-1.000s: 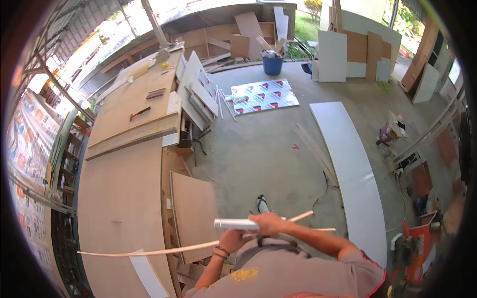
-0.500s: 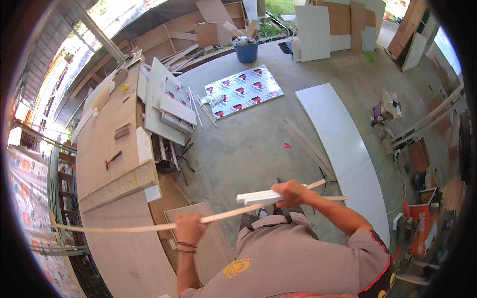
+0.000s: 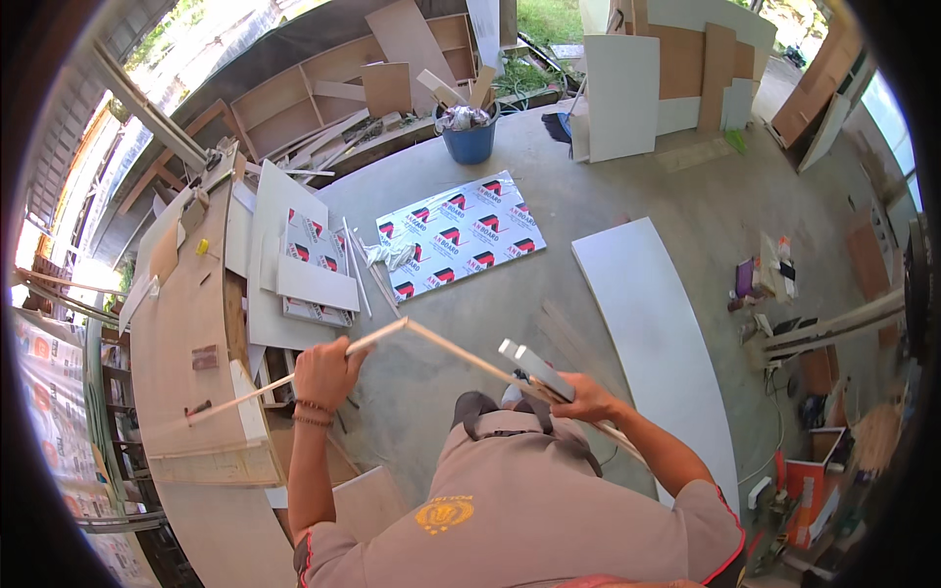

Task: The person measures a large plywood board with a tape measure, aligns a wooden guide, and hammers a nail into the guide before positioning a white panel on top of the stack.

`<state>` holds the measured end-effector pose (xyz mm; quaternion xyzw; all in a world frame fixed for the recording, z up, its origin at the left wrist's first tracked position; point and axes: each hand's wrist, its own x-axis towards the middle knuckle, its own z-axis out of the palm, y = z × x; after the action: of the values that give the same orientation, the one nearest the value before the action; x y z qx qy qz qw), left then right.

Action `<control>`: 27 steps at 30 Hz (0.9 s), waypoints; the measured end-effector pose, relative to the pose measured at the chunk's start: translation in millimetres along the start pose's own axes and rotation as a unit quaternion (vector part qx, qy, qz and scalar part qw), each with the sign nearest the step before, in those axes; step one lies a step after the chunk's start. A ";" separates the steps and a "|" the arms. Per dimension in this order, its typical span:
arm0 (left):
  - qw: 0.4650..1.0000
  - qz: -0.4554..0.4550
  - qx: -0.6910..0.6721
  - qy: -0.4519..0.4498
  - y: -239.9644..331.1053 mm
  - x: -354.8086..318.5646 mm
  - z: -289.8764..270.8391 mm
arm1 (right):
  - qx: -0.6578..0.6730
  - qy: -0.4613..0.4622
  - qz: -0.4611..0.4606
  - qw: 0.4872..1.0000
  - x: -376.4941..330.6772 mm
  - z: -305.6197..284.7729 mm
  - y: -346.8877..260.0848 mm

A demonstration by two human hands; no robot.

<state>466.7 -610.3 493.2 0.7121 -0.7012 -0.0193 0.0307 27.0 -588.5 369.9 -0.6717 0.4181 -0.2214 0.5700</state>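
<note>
My left hand (image 3: pixel 328 374) is closed round a thin pale wooden strip (image 3: pixel 459 356). The strip rises to a sharp kink just past this hand, then slopes down to the right; whether it has snapped through there, I cannot tell. Its far left end reaches over the workbench. Closed as well, my right hand (image 3: pixel 586 397) grips a short bundle of white strips (image 3: pixel 537 370) along with the wooden strip, which runs on behind it toward my right forearm.
The wooden workbench (image 3: pixel 181 294) on the left bears a brown block (image 3: pixel 205 357) and a partly covered hammer (image 3: pixel 199 407). A printed board (image 3: pixel 461 235) lies on the floor ahead, near a blue bucket (image 3: pixel 470 143). A long white panel (image 3: pixel 657 314) lies to the right.
The wooden strip was in one gentle curve and now has a sharp kink between my hands. My left hand has moved up and left. The white bundle has tilted in my right hand.
</note>
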 end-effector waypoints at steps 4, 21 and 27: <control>0.990 -0.100 -0.080 -0.064 67.3 137.4 -8.3 | 0.022 0.167 0.131 0.977 95.2 -64.7 -3.3; 0.900 -0.243 -0.200 -0.302 80.3 516.8 247.0 | 0.208 0.090 0.376 0.898 494.1 -415.2 142.8; 0.888 -0.254 -0.241 -0.300 77.5 601.5 254.5 | 0.157 0.030 0.345 0.925 720.0 -515.2 150.4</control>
<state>381.1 -1217.0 254.3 0.7966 -0.4463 -0.4075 -0.0157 -20.7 -1473.8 227.7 -0.3809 0.6005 -0.0943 0.6967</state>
